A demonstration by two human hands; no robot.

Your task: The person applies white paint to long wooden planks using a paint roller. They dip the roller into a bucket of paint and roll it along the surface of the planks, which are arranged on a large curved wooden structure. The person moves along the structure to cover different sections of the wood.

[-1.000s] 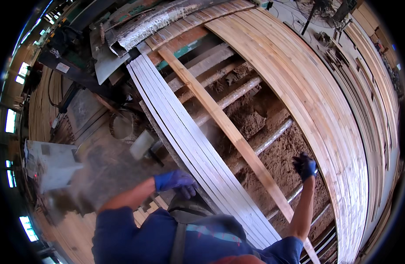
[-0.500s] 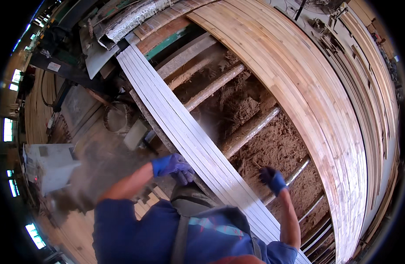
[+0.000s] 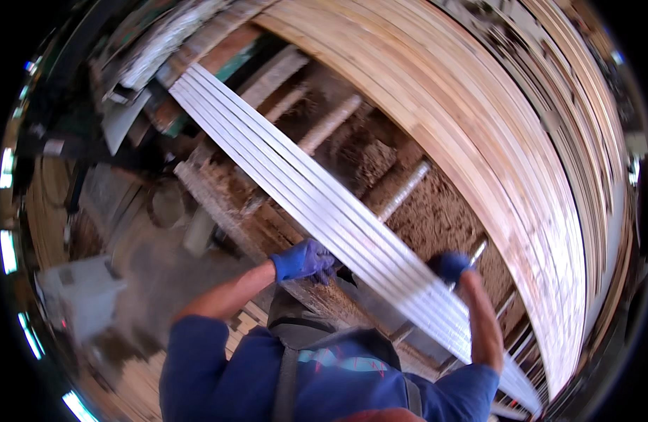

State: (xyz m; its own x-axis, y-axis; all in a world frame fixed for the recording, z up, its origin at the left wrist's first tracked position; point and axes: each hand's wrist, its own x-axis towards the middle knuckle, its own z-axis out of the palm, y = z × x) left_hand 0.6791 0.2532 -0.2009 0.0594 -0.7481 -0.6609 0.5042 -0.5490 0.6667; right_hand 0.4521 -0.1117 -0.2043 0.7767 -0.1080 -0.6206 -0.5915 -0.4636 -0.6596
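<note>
A row of several long, pale boards, laid edge to edge, runs diagonally in front of me, from upper left to lower right. My left hand, in a blue-purple glove, is at the near edge of this row. Its fingers are curled, and whatever they might hold is hidden. On the far side, my right hand, also gloved in blue, is against or just beside the row's edge. Motion blurs it, so its fingers cannot be made out.
Rollers cross the frame above heaped brown sawdust. A wide layer of natural-coloured boards curves along the far right. Close to me runs a dusty wooden rail. A grey-white box stands at left.
The row of pale boards has shifted away from me to the right, exposing the near rail and a gap. Both hands have moved right, the left up to the row's near edge.
</note>
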